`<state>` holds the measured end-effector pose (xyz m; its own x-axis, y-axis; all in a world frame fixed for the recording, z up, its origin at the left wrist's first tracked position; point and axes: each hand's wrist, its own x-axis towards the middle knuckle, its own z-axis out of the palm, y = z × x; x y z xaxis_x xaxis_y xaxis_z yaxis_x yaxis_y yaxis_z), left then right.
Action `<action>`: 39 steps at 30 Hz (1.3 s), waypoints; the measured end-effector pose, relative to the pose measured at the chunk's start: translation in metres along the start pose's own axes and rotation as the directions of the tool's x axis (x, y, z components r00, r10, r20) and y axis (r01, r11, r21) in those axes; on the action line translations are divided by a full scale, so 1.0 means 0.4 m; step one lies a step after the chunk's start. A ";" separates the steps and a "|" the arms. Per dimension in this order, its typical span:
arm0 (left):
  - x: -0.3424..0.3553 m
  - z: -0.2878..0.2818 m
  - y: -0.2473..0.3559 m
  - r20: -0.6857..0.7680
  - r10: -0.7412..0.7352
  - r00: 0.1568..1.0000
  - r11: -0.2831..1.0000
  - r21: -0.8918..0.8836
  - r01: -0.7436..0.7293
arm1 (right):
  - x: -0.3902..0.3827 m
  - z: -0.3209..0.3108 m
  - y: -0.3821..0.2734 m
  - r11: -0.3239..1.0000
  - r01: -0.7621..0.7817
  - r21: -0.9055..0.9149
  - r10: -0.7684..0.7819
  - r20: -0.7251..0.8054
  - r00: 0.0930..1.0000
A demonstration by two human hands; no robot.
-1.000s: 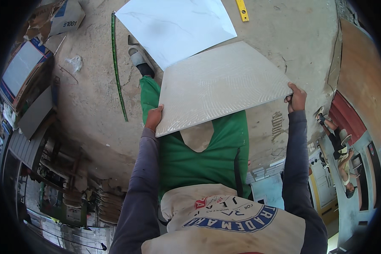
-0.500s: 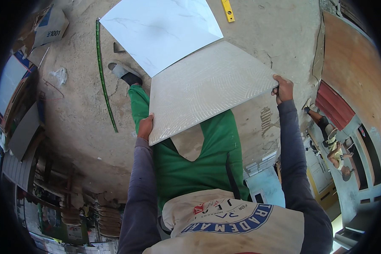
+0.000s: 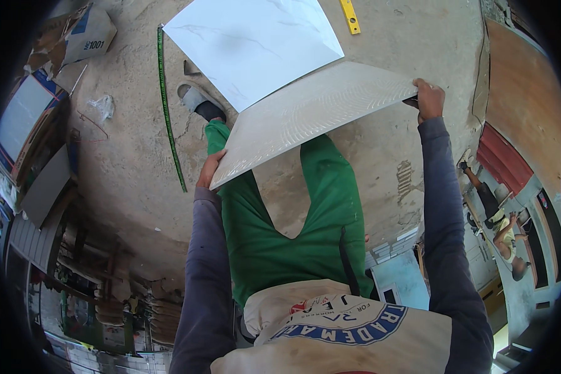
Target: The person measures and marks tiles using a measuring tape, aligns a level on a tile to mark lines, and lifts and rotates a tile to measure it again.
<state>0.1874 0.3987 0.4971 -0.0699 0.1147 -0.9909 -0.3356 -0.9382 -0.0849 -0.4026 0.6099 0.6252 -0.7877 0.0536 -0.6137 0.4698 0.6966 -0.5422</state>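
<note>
the held tile [image 3: 311, 112] hides fingers of the left hand [image 3: 210, 169]; the top edge crops a yellow level [image 3: 351, 19].

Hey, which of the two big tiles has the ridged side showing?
The greyish tile, held between the left hand and right hand: curved ridges mark its face. The white tile beyond it looks smooth and veined, untouched by either hand.

Rough concrete floor [image 3: 131, 168], white marbled tile [image 3: 255, 53], green measuring strip [image 3: 166, 112], yellow level [image 3: 350, 17]

On the floor [image 3: 128, 165], a measuring tape [image 3: 166, 111] lies left of a flat tile [image 3: 249, 47], a spirit level [image 3: 350, 17] right; nearer is a tilted tile [image 3: 311, 112].
</note>
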 end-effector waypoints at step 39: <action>0.206 0.125 0.777 -0.337 0.739 0.583 0.659 0.186 -0.729 | 0.672 0.757 -0.359 0.934 0.284 -0.217 -0.203 0.334 0.920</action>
<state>0.0304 0.1328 0.3944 0.0275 -0.7367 -0.6756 -0.3446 -0.6414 0.6854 -0.5612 0.3077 0.3644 -0.6870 -0.3310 -0.6469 0.1280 0.8212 -0.5561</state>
